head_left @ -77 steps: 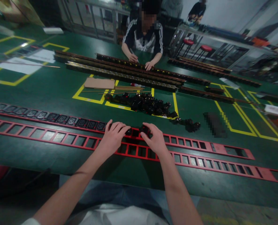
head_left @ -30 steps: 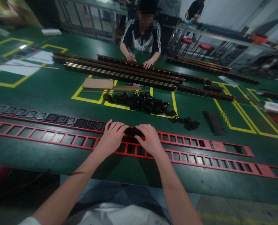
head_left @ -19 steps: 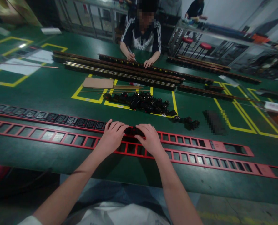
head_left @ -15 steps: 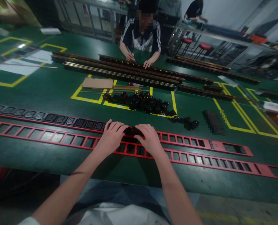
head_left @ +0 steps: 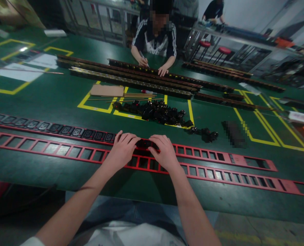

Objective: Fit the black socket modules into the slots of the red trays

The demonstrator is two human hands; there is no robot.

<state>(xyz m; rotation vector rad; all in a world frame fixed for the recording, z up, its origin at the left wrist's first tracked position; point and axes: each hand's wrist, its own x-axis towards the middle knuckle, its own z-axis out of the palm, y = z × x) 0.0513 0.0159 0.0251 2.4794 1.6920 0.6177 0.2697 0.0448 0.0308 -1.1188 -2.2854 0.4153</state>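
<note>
Two long red slotted rails lie across the bench. Several black outlet sockets fill the left part of the far red rail [head_left: 190, 151]; the slots in its right part stand open. My left hand [head_left: 123, 147] curls over this rail just right of the row, its fingertips on a black socket [head_left: 143, 143]. My right hand [head_left: 164, 150] closes from the other side, thumb and fingers bent around the same dark stretch of sockets. Palms and fingers partly hide the parts beneath. The near red rail [head_left: 205, 173] passes below both wrists, with its slots unfilled.
Beyond the rails lies a heap of loose black sockets [head_left: 162, 112]. Behind it are a piece of cardboard [head_left: 107, 91], thin rods and long dark metal strips [head_left: 131, 82]. Across the green bench [head_left: 85, 176], a co-worker [head_left: 154, 37] holds a pen over a strip.
My right hand has shifted slightly to the right, uncovering more of the black socket between my hands. My left hand has stayed in place.
</note>
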